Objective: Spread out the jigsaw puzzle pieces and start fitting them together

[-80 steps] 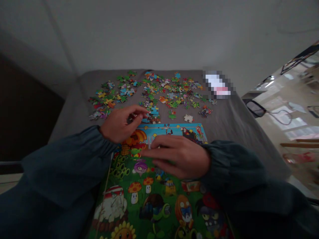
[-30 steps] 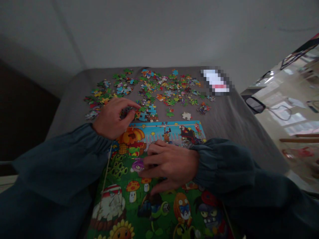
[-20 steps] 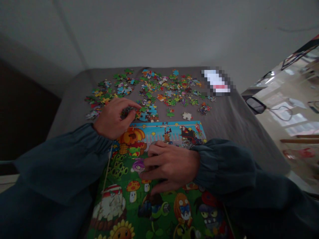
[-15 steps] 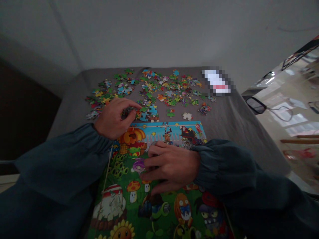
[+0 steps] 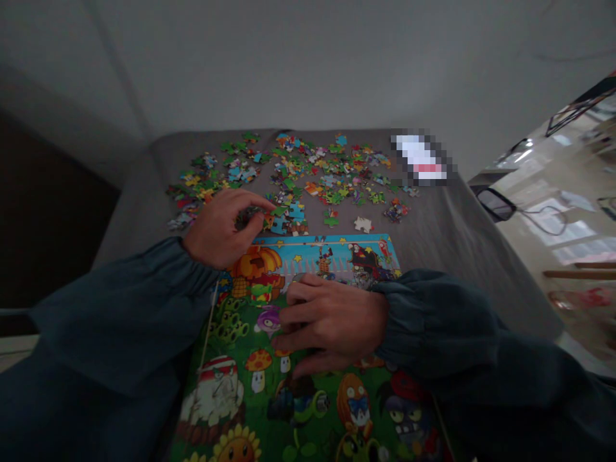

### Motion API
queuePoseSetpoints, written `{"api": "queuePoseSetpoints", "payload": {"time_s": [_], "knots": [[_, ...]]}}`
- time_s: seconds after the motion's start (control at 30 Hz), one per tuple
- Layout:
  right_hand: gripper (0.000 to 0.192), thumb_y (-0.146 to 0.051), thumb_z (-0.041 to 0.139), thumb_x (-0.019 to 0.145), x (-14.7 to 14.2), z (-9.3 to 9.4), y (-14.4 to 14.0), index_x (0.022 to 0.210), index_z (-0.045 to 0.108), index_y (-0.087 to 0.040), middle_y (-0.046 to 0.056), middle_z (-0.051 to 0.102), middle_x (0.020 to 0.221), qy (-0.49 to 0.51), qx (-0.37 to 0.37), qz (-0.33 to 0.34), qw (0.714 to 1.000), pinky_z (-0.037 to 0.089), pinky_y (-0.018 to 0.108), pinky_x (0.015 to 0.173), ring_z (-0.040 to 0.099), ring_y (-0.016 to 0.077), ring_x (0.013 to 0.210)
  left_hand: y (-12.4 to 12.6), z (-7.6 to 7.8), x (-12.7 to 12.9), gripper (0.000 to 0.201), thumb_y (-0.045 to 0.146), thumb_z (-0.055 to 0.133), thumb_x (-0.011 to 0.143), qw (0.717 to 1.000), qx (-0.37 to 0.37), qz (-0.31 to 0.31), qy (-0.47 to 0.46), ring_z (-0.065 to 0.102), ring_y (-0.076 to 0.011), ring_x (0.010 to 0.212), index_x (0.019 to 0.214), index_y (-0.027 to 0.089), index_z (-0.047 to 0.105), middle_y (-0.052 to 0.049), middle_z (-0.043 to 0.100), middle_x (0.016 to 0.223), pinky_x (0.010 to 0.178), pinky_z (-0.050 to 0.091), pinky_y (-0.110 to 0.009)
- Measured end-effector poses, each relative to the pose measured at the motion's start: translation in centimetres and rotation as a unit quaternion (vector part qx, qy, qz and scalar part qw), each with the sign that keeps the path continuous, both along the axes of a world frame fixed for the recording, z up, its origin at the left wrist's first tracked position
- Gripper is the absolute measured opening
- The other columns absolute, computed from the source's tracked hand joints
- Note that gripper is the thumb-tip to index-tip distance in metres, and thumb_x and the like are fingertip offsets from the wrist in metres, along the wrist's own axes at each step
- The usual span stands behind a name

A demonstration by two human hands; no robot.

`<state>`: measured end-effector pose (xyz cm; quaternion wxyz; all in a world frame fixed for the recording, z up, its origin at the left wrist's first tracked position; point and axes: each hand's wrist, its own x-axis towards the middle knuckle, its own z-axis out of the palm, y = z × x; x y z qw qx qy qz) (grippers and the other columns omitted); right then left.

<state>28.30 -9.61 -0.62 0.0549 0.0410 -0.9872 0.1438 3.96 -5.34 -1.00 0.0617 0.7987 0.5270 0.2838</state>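
Jigsaw pieces [image 5: 337, 194] lie across our grey-covered desk [image 5: 462, 256] toward twelve o'clock, picture sheet [image 5: 303, 410] at six. Our left hand [image 5: 224, 228], at nine, screens some pieces; we cannot tell whether it grips any. Right hand [image 5: 332, 324], fingers loosely parted, covers mid-sheet. Pixelated object [image 5: 419, 158] at two.

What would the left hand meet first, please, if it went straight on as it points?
Probably the blue and green puzzle pieces just beyond the left hand; depth is unclear, so it may be touching one.
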Motion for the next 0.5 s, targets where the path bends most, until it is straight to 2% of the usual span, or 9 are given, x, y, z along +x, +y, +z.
{"api": "queuePoseSetpoints", "payload": {"time_s": [0.3, 0.5], "knots": [[0.043, -0.056, 0.055, 0.101, 0.02, -0.29, -0.01, 0.117, 0.074, -0.020, 0.006, 0.069, 0.105, 0.015, -0.003, 0.000, 1.000, 0.032, 0.037, 0.080, 0.049, 0.0221, 0.096, -0.02, 0.05, 0.03, 0.022, 0.037, 0.048, 0.095, 1.000, -0.008, 0.001, -0.003, 0.068, -0.0255, 0.108, 0.100, 0.029, 0.068, -0.004, 0.076, 0.108, 0.102, 0.050, -0.045], [0.050, -0.059, 0.059, 0.098, 0.30, 0.23, 0.35, 0.123, 0.071, -0.018, 0.008, 0.070, 0.102, 0.047, -0.052, -0.030, 0.997, 0.037, 0.035, 0.081, 0.052, 0.0222, 0.100, -0.11, 0.13, -0.06, 0.021, 0.038, 0.048, 0.095, 1.000, -0.019, 0.009, -0.011, 0.068, -0.0245, 0.110, 0.101, 0.030, 0.067, -0.003, 0.076, 0.110, 0.104, 0.050, -0.046]]}}
